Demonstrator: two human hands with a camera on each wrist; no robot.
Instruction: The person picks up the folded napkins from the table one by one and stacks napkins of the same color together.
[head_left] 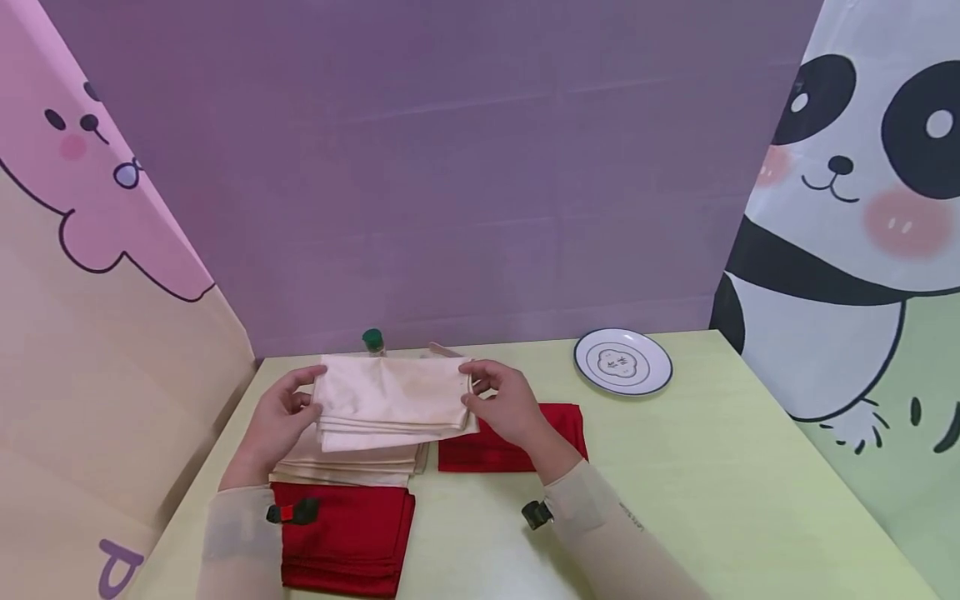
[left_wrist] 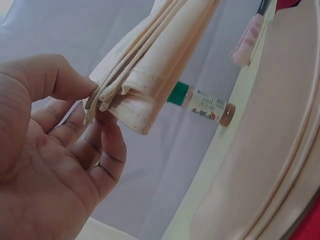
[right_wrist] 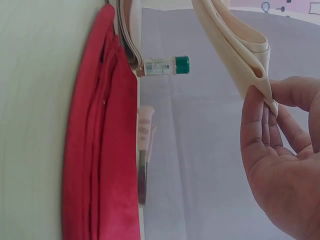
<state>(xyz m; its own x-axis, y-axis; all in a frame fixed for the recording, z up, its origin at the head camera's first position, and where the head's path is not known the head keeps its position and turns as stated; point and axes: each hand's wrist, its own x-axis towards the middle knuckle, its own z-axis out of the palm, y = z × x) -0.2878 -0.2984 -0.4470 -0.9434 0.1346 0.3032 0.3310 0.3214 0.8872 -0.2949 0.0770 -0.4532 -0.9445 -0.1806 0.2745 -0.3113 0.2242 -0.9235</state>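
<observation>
Both hands hold up a folded cream cloth (head_left: pixel 393 392) by its two ends, above the table. My left hand (head_left: pixel 277 421) pinches the left end between thumb and fingers; the left wrist view shows several folded layers at its fingertips (left_wrist: pixel 90 92). At the right end my right hand (head_left: pixel 510 404) pinches the cloth, its fold bulging in the right wrist view. Below lies a stack of folded cream cloths (head_left: pixel 341 467), partly hidden by the held one. Nearer me is a folded red cloth stack (head_left: pixel 345 533), and another folded red cloth (head_left: pixel 558 437) lies behind the right hand.
A green-capped bottle (left_wrist: pixel 202 105) stands at the table's back, mostly hidden in the head view. Close to it lies a pink-handled utensil (right_wrist: pixel 145 130). The white plate (head_left: pixel 626 362) with a dark rim sits at the back right. A purple wall (head_left: pixel 480 183) closes off the back.
</observation>
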